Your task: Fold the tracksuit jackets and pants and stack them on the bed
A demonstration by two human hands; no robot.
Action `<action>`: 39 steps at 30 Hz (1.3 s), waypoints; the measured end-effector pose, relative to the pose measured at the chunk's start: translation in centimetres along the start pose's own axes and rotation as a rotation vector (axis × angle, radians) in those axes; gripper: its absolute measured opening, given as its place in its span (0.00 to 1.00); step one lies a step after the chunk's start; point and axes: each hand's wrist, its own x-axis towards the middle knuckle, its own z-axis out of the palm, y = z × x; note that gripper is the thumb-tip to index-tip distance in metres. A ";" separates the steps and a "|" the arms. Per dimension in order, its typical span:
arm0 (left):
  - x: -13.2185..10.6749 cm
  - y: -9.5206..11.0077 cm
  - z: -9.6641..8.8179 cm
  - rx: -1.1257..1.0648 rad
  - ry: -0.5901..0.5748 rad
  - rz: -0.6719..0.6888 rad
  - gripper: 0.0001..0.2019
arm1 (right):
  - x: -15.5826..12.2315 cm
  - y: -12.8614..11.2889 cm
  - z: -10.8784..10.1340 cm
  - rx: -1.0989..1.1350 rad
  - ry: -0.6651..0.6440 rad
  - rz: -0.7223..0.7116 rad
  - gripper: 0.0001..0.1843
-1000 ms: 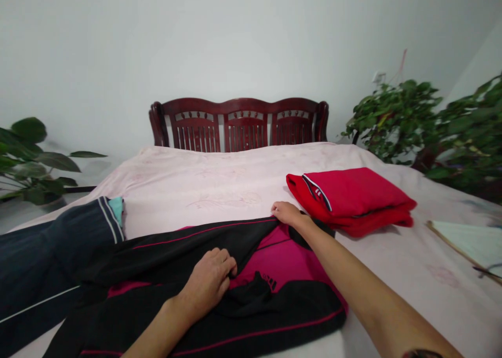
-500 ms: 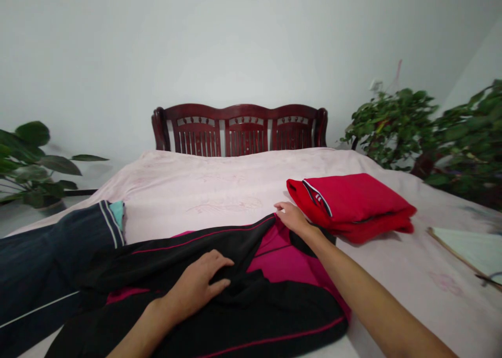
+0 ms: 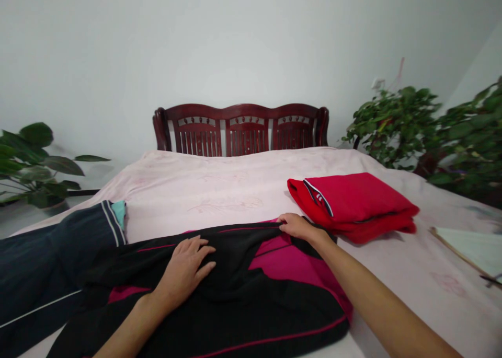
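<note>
A black and magenta jacket (image 3: 251,290) lies spread on the pink bedsheet (image 3: 219,185) in front of me. My left hand (image 3: 184,269) rests flat on its black sleeve, fingers stretched out. At the jacket's far right edge, my right hand (image 3: 296,226) has its fingers curled over the fabric, just in front of a folded red garment (image 3: 353,201).
A dark navy garment (image 3: 47,264) with white stripes lies at the left. The dark wooden headboard (image 3: 241,128) stands at the far end. Potted plants stand at the left (image 3: 35,164) and right (image 3: 423,128). A pale green flat object (image 3: 470,248) lies at the right edge.
My left hand opened from a curled grip and slid left, lying flat on the black sleeve. The right hand drew the jacket's edge slightly toward me, covering more of the magenta panel.
</note>
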 end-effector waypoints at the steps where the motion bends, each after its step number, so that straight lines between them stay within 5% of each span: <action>1: -0.1 -0.4 -0.1 0.040 0.003 -0.034 0.17 | -0.1 -0.2 0.0 -0.022 0.000 0.009 0.11; 9: -1.5 -4.5 -0.4 0.261 -0.091 -0.237 0.25 | 0.6 -1.6 -0.2 -0.192 0.067 0.125 0.23; 12: -1.4 -4.4 -0.8 0.295 -0.043 -0.237 0.24 | 0.8 -1.9 0.2 -0.243 0.054 0.147 0.22; 16: -0.4 0.0 -1.7 0.046 0.012 -0.061 0.16 | 0.7 -2.3 1.0 -0.297 0.054 0.179 0.19; 19: 0.2 4.4 -1.9 -0.252 -0.147 0.129 0.18 | 0.4 -2.5 1.2 -0.334 0.075 0.180 0.17; 22: 0.0 6.4 -2.0 -0.397 -0.304 0.209 0.19 | -0.2 -2.7 0.5 -0.365 0.094 0.191 0.17; 27: -1.5 4.1 -1.9 -0.360 -0.287 0.177 0.26 | -3.1 -4.9 -1.5 -0.261 0.219 0.025 0.16; 33: -2.9 0.7 -1.1 -0.235 -0.220 0.108 0.18 | -10.2 -10.1 -0.1 0.175 -0.192 -0.314 0.21; 37: -3.0 -0.4 -1.4 -0.227 -0.255 0.093 0.23 | -12.9 -12.2 0.9 0.250 -0.180 -0.339 0.08; 39: -2.9 -0.8 -1.8 -0.242 -0.278 0.103 0.20 | -12.8 -12.3 0.8 0.364 -0.181 -0.346 0.10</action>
